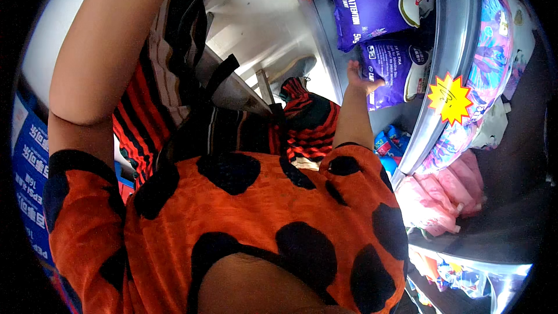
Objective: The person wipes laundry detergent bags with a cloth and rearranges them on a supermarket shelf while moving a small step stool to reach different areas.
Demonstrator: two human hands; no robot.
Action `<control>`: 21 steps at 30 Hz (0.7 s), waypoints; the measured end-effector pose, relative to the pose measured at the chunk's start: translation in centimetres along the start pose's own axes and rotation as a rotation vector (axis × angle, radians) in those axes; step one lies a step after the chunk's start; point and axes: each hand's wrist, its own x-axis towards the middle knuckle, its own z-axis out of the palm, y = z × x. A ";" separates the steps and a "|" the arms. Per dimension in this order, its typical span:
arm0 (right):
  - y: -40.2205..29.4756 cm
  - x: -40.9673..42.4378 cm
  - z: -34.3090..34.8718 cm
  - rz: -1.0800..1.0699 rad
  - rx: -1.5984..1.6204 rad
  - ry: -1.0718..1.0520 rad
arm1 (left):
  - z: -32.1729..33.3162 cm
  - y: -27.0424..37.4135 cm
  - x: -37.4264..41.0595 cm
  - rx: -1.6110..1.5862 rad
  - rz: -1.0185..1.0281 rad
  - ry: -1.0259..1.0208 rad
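My right hand (363,79) reaches to the shelf on the right, its thumb and fingers spread at the end of a purple detergent bag (388,74). The hand seems to touch this bag, but I cannot tell how firmly. Another purple detergent bag (362,4), printed with a warning, lies just beyond it on the same shelf. Both have white plastic parts at their right side. My left hand is out of view; the bare left forearm (109,30) runs up past the top edge.
A clear shelf-edge strip (453,39) bears a yellow starburst tag (450,98). Patterned pink-blue bags (495,48) and pink bags (453,192) lie along the right. Blue Pepsi cartons (30,174) stand at the left. Light floor (261,13) shows ahead, with a shoe (298,67).
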 end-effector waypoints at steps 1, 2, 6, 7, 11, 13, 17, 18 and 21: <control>0.2 0.5 -0.6 0.001 0.110 -0.001 | -1.4 0.0 0.3 -0.043 -0.033 -0.160; -0.3 0.7 -1.0 0.041 0.153 0.065 | -1.8 -0.6 0.9 -0.042 -0.045 -0.189; -0.5 -3.1 -0.3 -0.199 0.121 -0.089 | 0.1 -1.7 0.5 0.080 -0.056 0.030; -0.7 -2.2 -0.8 -0.174 0.164 -0.084 | 0.6 -1.7 0.3 0.107 -0.084 0.060; -1.3 2.5 -2.6 -0.102 0.260 -0.092 | 0.7 -2.4 1.1 0.044 -0.195 0.050; -0.9 1.9 -2.5 -0.115 0.213 -0.121 | 1.7 -2.8 0.7 0.076 -0.175 0.091; -0.9 -1.8 -1.2 -0.148 0.141 -0.151 | 3.2 -3.4 -0.2 0.138 -0.124 0.103; -0.9 -2.0 -1.2 -0.163 0.177 -0.101 | 3.0 -3.5 0.1 0.112 -0.175 0.077; -0.8 -3.4 -1.9 -0.022 0.412 0.029 | 2.3 -3.6 1.5 0.086 -0.269 0.050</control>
